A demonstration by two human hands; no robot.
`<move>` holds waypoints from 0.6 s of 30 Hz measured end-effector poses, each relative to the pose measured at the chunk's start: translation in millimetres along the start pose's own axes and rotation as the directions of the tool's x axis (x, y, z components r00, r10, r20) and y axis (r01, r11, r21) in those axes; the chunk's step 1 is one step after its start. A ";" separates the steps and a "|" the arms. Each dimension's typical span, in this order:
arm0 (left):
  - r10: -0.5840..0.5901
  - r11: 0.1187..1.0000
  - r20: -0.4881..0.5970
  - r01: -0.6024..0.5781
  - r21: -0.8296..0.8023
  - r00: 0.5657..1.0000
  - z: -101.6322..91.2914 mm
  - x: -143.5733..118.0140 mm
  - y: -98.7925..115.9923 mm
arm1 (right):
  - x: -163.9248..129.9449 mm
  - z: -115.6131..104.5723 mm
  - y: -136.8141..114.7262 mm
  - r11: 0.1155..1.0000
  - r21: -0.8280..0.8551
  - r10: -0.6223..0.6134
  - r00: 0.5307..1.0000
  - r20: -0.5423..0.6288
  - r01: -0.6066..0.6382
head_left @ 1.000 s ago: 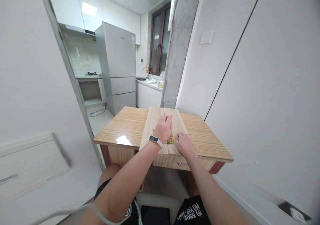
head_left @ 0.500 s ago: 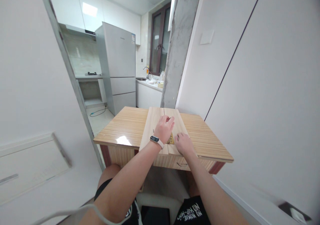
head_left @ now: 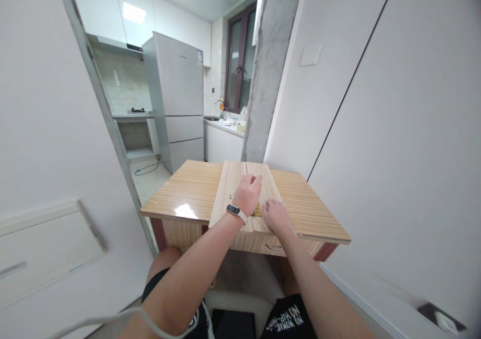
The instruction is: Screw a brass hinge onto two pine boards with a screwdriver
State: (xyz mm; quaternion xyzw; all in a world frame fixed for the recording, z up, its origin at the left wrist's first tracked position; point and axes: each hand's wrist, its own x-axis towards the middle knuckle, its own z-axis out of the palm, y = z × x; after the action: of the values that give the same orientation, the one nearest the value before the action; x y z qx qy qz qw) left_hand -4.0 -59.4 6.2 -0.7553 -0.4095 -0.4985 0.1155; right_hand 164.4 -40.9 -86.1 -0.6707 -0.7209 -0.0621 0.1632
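Two pale wooden boards [head_left: 228, 188] lie side by side along the middle of a small striped wooden table [head_left: 188, 191]. A brass hinge [head_left: 257, 210] sits across their seam near the front. My left hand [head_left: 247, 192], with a watch band on the wrist, rests curled on the boards just above the hinge; whether it pinches anything is hidden. My right hand [head_left: 275, 215] presses flat on the right board beside the hinge. A small dark screw [head_left: 230, 196] lies on the left board.
A grey concrete pillar [head_left: 268, 73] and white walls stand behind and to the right of the table. A doorway at left opens onto a kitchen with a fridge [head_left: 176, 98] and counter [head_left: 225, 128]. My knees are under the table's front edge.
My left hand has shifted slightly and its fingers have curled a little over the seam. The right hand and boards have stayed put.
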 end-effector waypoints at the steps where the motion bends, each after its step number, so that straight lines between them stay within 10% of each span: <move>1: 0.000 1.000 0.000 0.000 -0.001 1.000 -0.1 0.1 0.0 | 0.0 0.3 0.1 1.000 -0.004 -0.002 1.000 -0.006 0.002; 18: 0.022 1.000 -0.014 -0.021 0.006 1.000 2.4 0.5 -3.8 | 2.5 6.7 5.1 1.000 -0.007 -0.019 1.000 -0.008 0.019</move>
State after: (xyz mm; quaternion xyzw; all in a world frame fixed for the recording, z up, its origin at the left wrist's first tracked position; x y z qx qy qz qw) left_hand -5.1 -55.3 4.6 -0.7556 -0.4021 -0.5014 0.1261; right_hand 168.3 -35.9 -92.3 -0.6641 -0.7263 -0.0687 0.1633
